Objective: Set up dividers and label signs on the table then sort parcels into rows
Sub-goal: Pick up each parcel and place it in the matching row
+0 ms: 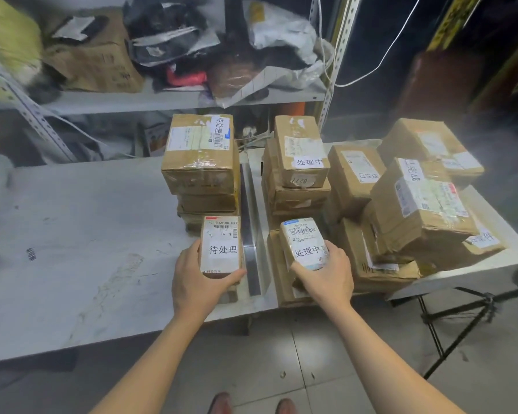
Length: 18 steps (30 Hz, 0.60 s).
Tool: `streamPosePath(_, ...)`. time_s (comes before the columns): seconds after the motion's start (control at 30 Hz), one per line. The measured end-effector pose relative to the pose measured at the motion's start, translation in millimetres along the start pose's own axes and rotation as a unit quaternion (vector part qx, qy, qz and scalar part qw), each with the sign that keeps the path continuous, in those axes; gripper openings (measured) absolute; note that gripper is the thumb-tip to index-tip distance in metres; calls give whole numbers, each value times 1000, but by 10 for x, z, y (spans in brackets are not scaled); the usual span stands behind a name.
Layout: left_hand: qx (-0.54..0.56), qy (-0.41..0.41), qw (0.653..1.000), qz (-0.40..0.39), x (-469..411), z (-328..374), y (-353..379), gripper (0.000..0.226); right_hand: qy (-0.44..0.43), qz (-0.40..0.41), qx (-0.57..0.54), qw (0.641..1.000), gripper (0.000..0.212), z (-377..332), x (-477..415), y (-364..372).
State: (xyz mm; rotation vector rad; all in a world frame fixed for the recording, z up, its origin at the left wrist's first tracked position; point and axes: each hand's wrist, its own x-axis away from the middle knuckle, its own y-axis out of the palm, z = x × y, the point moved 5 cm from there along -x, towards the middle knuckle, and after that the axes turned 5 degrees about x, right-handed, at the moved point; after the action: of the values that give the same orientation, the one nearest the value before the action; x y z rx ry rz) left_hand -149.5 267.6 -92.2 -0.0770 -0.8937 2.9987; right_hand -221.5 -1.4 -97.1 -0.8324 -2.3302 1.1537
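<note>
My left hand (pixel 196 280) grips a small cardboard parcel (pixel 220 245) with a white label sign, at the near end of the left row. My right hand (pixel 326 276) grips another small labelled parcel (pixel 304 242), resting on a flat box in the middle row. A metal divider (pixel 250 222) runs front to back between these two rows. Behind stand stacked cardboard parcels: a left stack (pixel 201 162), a middle stack (pixel 299 162) and a right group (pixel 416 204), each carrying white label signs.
The white table (pixel 81 234) stretches to the left and its near edge lies just below my hands. Metal shelving (pixel 177 97) with bags and boxes stands behind. A black tripod stand (pixel 461 318) sits on the tiled floor at the right.
</note>
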Motion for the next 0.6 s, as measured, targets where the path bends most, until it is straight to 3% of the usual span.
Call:
streamPosePath(0.23, 8, -3, 1000, 11, 62, -25, -5, 100, -31, -32, -33, 998, 94, 62, 15, 33)
streamPosePath(0.6, -21, -15, 998, 51, 165, -18, -120, 89, -34, -24, -28, 999, 96, 28, 64, 15)
